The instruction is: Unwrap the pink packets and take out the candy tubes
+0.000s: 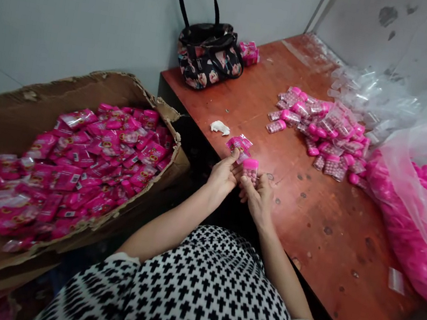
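Between the thumb and fingers of my left hand (223, 177) is a pink printed wrapper (239, 147), partly see-through. My right hand (257, 193) grips a small clear container (249, 172) with a pink cap on top and pink beads inside. Both hands are close together at the near edge of the red-brown table (320, 227), the wrapper just left of the container. Farther back on the table is a pile of similar capped containers (329, 127). To my left, a torn cardboard box (9, 131) holds many pink wrapped packs (110, 142).
A floral handbag (209, 63) stands at the table's far left corner, with pink packs (249, 53) beside it. A white scrap (219, 127) lies near the left edge. Clear empty containers (383, 98) and a plastic bag of pink caps (405, 208) occupy the right side.
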